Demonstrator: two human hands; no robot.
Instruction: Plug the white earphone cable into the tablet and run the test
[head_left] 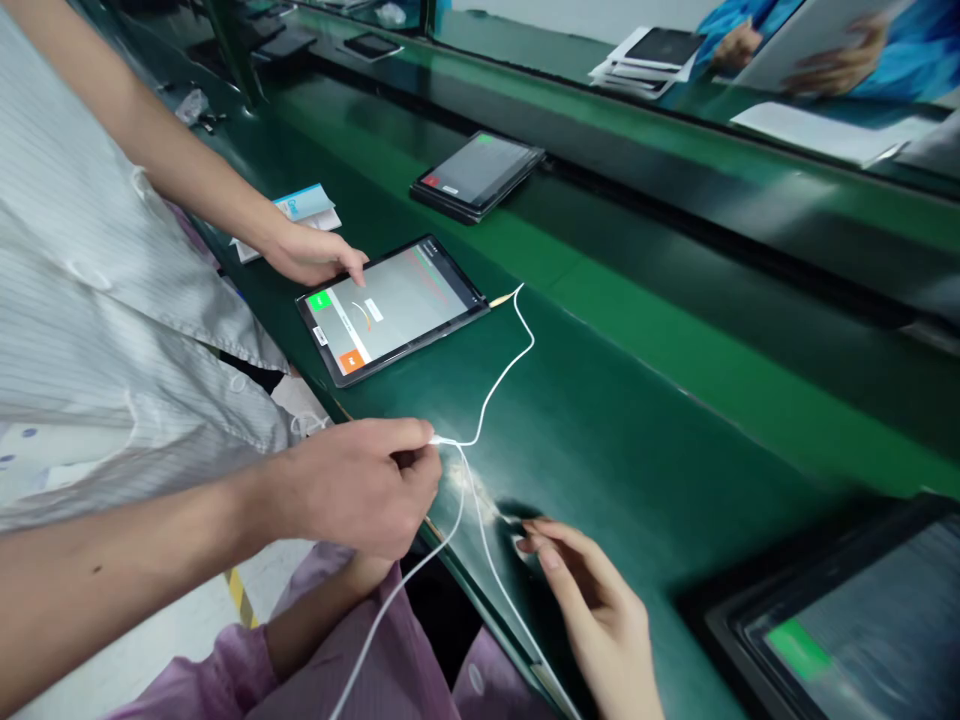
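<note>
My right hand [592, 600] rests on the green belt at the bottom, fingers loosely bent and apart, tips beside a white earphone cable [491, 385]; nothing shows in it. Only my left forearm in a pink sleeve [315, 630] shows; its hand is hidden under a co-worker's hand [360, 490], which pinches the cable's junction. The cable runs to a plug at the lit tablet [394, 305]. The co-worker's other hand [311, 255] touches that tablet's left edge.
A second tablet [476, 175] lies farther up the green conveyor belt [637, 440]. Part of a dark tablet [847, 620] fills the bottom right. Small packets [304, 210] lie at the left edge. Across a raised divider, another person in blue holds sheets beside stacked tablets [649, 60].
</note>
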